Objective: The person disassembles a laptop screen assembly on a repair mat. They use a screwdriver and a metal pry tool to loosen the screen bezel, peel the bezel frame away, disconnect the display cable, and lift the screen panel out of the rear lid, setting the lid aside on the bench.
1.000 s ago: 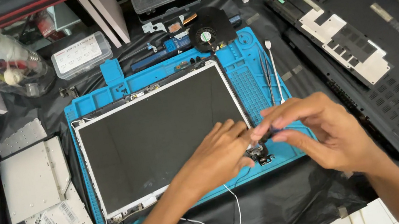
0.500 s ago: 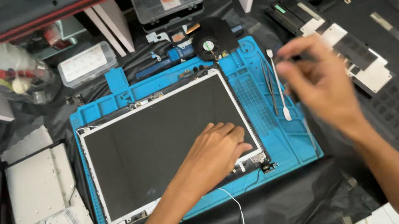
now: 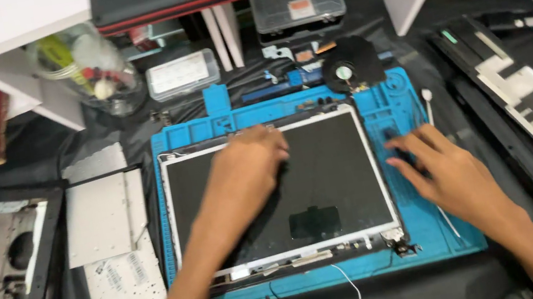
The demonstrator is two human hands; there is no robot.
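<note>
Head view: I have the bare laptop screen panel point(image 3: 273, 191) lying flat on the blue repair mat point(image 3: 434, 244), already out of its lid.
My left hand point(image 3: 242, 175) rests loosely on the panel's top edge, gripping nothing; my right hand point(image 3: 447, 173), fingers spread, presses the mat just right of it; the panel's thin white cable point(image 3: 347, 287) is loose below, and refitting looks undone.

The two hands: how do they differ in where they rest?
The left hand lies on the dark screen panel, fingers curled near its top edge; the right hand sits off the panel on the blue work mat, fingers stretched flat toward the mat's small compartments. Both are bare, palm down, and hold nothing.
</note>
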